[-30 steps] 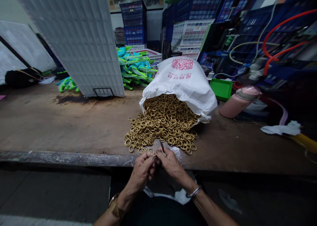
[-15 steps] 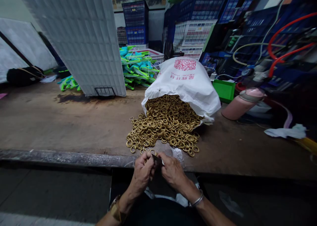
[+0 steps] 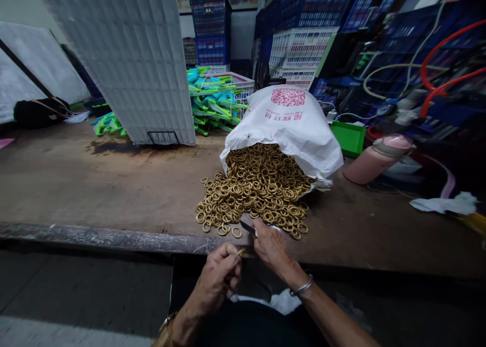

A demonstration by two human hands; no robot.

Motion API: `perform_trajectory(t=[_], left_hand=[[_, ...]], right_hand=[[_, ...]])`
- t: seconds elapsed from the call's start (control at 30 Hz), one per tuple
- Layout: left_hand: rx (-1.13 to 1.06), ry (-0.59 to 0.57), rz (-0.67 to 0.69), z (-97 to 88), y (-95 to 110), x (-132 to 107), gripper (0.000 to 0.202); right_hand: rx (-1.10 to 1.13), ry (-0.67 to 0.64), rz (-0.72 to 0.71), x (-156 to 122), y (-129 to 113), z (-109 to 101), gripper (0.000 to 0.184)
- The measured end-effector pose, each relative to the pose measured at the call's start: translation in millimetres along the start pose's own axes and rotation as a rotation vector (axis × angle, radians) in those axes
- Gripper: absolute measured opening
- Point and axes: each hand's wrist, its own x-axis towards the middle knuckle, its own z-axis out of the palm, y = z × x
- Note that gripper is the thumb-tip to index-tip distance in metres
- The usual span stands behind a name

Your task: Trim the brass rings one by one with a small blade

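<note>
My left hand [image 3: 220,272] is closed just in front of the table edge, with a gold-coloured ring [image 3: 241,253] pinched between thumb and fingertip. My right hand [image 3: 271,248] grips a small dark-bladed knife [image 3: 248,227] at the near side of a heap of similar rings [image 3: 246,200]. The blade points left, towards the loose rings; whether it touches one I cannot tell. Most of the handle is hidden by the fingers. The heap spills out of the mouth of a white sack [image 3: 288,124] with red print, which lies on its side.
The wooden table [image 3: 114,190] carries a tall white ribbed panel [image 3: 140,73] at the left. Green and turquoise plastic parts [image 3: 212,101] are piled behind. A green tray [image 3: 348,138] and a pink bottle [image 3: 375,159] stand right of the sack. Stacked crates [image 3: 304,48] fill the back.
My hands were together over the table edge and are now apart. The right hand with the knife has moved forward to the heap; the left has drawn slightly back, its ring now showing.
</note>
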Motion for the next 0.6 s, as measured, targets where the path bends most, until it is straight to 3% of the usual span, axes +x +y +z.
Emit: perform_trajectory(t=[0.13,0.27,0.6], left_hand=[[-0.112,0.074,-0.019,-9.8,3.2,6.3,0.031],[-0.172,0.100,-0.025,-15.6,4.9,10.6,0.029],[-0.271,0.004,-0.046,-24.1,4.4,18.8,0.018]], right_hand=[[0.095,0.045,-0.086,3.1,-12.3,12.6,0.020],[0.035,0.016,-0.051,4.7,-22.7,24.8,0.020],[0.086,0.043,-0.075,4.7,-19.7,24.1,0.015]])
